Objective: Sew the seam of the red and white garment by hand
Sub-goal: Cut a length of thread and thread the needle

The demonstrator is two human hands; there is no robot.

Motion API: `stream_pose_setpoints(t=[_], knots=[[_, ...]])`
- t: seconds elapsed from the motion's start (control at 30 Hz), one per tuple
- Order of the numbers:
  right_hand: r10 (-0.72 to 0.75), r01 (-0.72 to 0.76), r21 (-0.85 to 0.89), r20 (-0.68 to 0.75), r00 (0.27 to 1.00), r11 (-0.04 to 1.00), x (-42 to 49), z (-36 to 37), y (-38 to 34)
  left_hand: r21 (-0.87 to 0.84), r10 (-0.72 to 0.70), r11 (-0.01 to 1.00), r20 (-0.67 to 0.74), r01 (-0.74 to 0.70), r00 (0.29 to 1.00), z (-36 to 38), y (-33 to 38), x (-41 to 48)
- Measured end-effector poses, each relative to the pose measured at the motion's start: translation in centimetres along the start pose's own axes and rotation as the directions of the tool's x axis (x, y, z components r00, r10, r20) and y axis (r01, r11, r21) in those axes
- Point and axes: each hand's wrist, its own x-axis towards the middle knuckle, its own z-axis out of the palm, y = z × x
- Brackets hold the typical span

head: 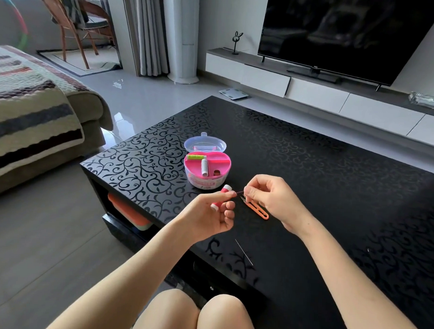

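left hand [209, 213] curled round red spool [226, 189]; fingertips pinch thread [240, 192] | right hand [271, 198] grips orange snips [257, 210] at the thread | needle [243, 252] flat on black table [333, 180], near its front edge; pink sewing box [207, 171] open behind the hands

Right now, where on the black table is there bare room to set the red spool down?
Widest bare patch: the table right of the right hand, out to its far and right edges. A smaller one lies left of the sewing box, toward the left corner. Crowded: from the box past the left hand and snips to the needle.
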Motion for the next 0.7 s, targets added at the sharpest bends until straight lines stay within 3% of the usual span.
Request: stream_pose_setpoints(t=[0.37,0.6,0.7], knots=[[-0.064,0.064,-0.008,0.022,0.998,0.998,-1.6,-5.2,-4.5,-0.084,0.066,0.994,-0.064,-0.071,0.996,2.8,1.2,2.2],[0.047,-0.048,-0.023,-0.037,0.998,0.999,-3.0,-8.1,-1.5,0.051,-0.022,0.998,-0.119,0.028,0.993,2.7,1.4,4.3],[0.083,-0.079,0.043,-0.088,0.993,0.996,-3.5,-9.1,-0.6,0.003,-0.056,0.998,-0.14,0.057,0.989,2.3,0.8,4.9]])
